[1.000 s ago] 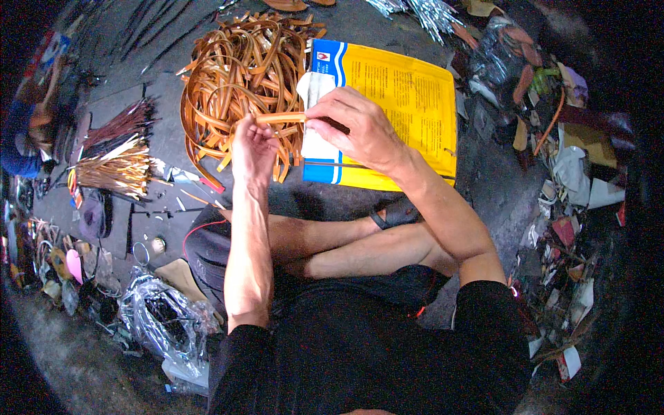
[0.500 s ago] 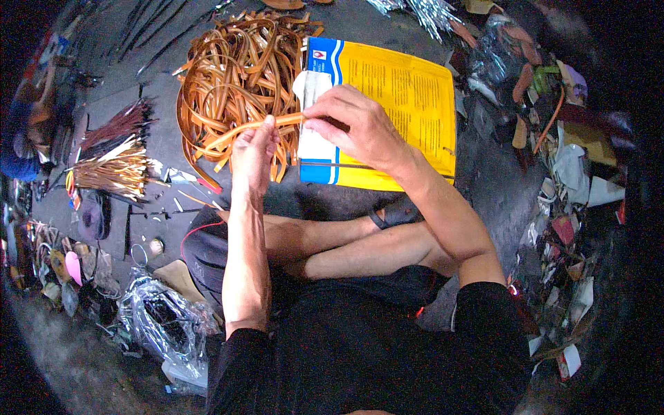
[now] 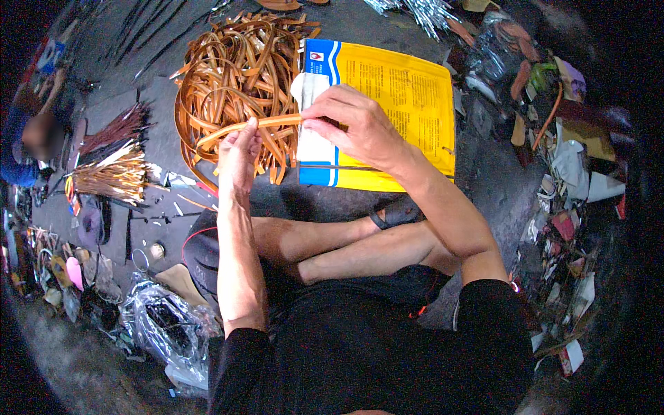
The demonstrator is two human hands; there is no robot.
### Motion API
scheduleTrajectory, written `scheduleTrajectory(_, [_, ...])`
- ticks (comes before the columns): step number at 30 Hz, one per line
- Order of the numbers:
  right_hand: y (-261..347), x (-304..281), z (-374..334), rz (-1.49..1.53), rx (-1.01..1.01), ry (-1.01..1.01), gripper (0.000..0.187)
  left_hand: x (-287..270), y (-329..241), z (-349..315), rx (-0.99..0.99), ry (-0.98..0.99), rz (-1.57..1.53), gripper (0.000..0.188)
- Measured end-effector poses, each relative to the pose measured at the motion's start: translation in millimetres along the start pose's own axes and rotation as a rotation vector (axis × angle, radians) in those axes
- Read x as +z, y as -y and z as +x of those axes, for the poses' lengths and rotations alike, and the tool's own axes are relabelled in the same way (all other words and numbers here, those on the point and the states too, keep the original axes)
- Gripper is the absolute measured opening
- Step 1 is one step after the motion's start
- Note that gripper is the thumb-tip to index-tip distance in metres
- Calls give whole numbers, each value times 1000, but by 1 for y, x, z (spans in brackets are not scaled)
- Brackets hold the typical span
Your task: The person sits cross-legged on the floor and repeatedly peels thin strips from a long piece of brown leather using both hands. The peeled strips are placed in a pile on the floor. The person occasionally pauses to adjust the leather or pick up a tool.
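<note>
A narrow orange-brown strap [image 3: 280, 120] runs almost level between my two hands. My left hand [image 3: 239, 153] pinches it near the tangled heap, thumb on top. At the strap's right end, my right hand [image 3: 356, 124] closes its fingertips on it, above the left part of a yellow, blue and white printed sheet [image 3: 398, 114]. The strap's far left stretch runs back over the heap of similar brown straps [image 3: 235, 69]. A thin dark strip [image 3: 346, 166] lies across the sheet's lower part. Whatever else the right fingertips hold is hidden.
Bundles of thin brown and cream strips [image 3: 114, 173] lie at the left. A clear plastic bag [image 3: 166, 325] sits by my left knee. Scraps [image 3: 567, 207] pile up along the right side. Another person [image 3: 41, 138] is at the far left edge.
My left hand has slid a little leftward along the strap, so a longer stretch shows between my hands. My right hand has hardly moved. The other person has come further into view.
</note>
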State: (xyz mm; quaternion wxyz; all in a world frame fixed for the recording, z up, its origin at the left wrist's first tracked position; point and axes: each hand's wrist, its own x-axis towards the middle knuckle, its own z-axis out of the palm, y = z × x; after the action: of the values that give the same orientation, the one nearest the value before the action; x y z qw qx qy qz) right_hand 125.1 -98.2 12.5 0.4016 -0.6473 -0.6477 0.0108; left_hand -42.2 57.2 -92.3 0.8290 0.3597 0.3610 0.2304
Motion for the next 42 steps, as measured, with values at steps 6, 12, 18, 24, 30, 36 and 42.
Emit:
scheduleTrajectory(6, [-2, 0, -4, -19, -13, -18, 9, -10, -2, -1, 8, -14, 50, 17])
scheduleTrajectory(12, [-1, -1, -2, -54, -17, -1, 11, -12, -5, -1, 17, -44, 109, 18])
scheduleTrajectory(18, [-2, -1, -1, -58, -14, -8, 11, -21, -5, 1, 55, -1, 81, 17])
scheduleTrajectory(24, [14, 8, -9, -251, -74, 53, 13, -25, -10, -7, -3, -89, -60, 18])
scheduleTrajectory(30, [28, -15, -27, -325, 2, 77, 27, -6, -70, -15, 247, -8, -68, 15])
scheduleTrajectory(36, [31, -114, -69, -268, 268, -315, 21, 45, -156, -18, 326, 211, 329, 44])
scheduleTrajectory(42, [-26, -188, -244, -105, 782, -495, 20, -30, -107, -29, 411, 21, 489, 49])
